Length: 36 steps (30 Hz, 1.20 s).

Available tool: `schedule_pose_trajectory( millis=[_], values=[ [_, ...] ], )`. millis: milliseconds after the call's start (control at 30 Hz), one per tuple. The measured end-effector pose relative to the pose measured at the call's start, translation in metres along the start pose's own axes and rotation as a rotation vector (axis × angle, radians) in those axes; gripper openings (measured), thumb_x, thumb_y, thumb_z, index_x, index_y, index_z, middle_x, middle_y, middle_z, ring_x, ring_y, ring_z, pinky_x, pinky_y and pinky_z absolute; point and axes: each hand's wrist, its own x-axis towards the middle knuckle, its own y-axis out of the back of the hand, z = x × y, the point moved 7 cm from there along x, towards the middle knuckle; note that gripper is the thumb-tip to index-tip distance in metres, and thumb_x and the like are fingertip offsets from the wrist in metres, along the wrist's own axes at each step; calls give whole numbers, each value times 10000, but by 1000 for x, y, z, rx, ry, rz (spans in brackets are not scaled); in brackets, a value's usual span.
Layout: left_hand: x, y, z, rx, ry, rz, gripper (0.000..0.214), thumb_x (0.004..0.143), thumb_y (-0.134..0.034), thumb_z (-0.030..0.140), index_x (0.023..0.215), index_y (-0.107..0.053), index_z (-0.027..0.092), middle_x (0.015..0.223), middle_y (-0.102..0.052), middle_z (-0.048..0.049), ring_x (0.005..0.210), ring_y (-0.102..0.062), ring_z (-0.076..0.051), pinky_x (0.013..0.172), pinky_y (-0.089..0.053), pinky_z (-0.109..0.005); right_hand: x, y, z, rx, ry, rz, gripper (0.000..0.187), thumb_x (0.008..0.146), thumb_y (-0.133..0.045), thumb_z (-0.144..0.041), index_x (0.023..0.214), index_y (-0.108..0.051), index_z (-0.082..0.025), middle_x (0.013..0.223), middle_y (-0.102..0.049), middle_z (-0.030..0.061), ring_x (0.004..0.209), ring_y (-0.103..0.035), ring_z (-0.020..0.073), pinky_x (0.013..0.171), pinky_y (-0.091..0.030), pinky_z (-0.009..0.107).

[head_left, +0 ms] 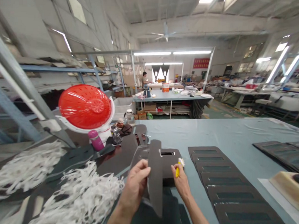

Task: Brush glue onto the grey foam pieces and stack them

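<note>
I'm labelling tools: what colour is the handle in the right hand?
Yellow; the handle shows best in the head view.

Just bare forearms [196,213] here, slimming down toward the wrists [187,195], plus a bare left hand [136,182] and an equally bare right hand [181,181] lol.

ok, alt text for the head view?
Left hand holds a dark flat piece; right hand grips a small yellow-and-white item. Overlapping dark panels lie in a row to the right on a pale blue table, and white strips are heaped at left.
</note>
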Motion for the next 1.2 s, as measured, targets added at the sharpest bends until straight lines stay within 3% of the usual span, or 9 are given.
schedule_pose_trajectory(
  millis=[67,167,300,433,633,800,900,1033,1200],
  values=[
    [-7,-27,-19,-52,60,-88,192,706,-636,321,713,-510,176,655,-573,15,517,-523,-81,560,-474,-217,-17,17,-4,148,-63,34,385,809,-472,-597,822,-478,-213,667,-506,-21,596,-485,145,581,-404,255],
    [-21,-43,-37,-78,121,-105,244,624,-663,353,778,-572,186,650,-598,-14,522,-549,-131,535,-495,-268,-40,52,3,374,-165,72,386,793,-501,-593,873,-495,-215,728,-562,8,603,-528,154,546,-436,258],
    [-40,-38,-60,-96,191,41,386,630,-639,321,995,-618,197,792,-677,-42,688,-643,-226,600,-545,-334,-74,105,14,572,-218,131,314,813,-518,-534,896,-474,-235,811,-562,-2,671,-554,139,588,-469,248],
    [-52,-25,-103,-140,274,265,319,645,-616,273,954,-638,196,840,-701,-27,776,-660,-233,658,-563,-332,-106,160,43,623,-219,307,331,752,-612,-481,875,-432,-233,800,-536,-22,692,-539,124,638,-469,246],
    [-74,-34,-200,-95,364,197,287,632,-676,215,914,-629,186,854,-688,0,740,-640,-148,652,-530,-229,-175,286,111,217,-225,626,363,667,-668,-420,859,-445,-208,760,-525,-30,697,-527,123,730,-440,275],
    [-120,-64,-333,144,531,26,213,675,-687,316,749,-563,160,666,-574,34,581,-524,-74,568,-441,-178,-228,414,167,-426,-321,621,288,736,-558,-439,885,-485,-203,757,-557,6,680,-536,170,703,-405,307],
    [-151,-84,-412,304,607,4,306,665,-687,403,671,-497,163,582,-496,54,536,-474,-68,548,-406,-185,-245,475,199,-619,-384,577,246,750,-514,-414,888,-483,-213,749,-565,16,657,-538,186,674,-387,303],
    [-170,-95,-472,464,587,116,418,604,-688,525,664,-481,167,568,-496,53,533,-483,-79,549,-410,-205,-241,519,231,-681,-401,492,240,762,-491,-390,918,-492,-208,749,-570,27,663,-547,195,657,-376,289],
    [-172,-92,-496,577,533,238,473,555,-685,581,661,-487,165,560,-501,50,509,-482,-78,519,-403,-200,-220,526,257,-737,-368,381,235,777,-507,-342,960,-510,-195,735,-554,22,624,-504,174,608,-333,261]
  ],
)
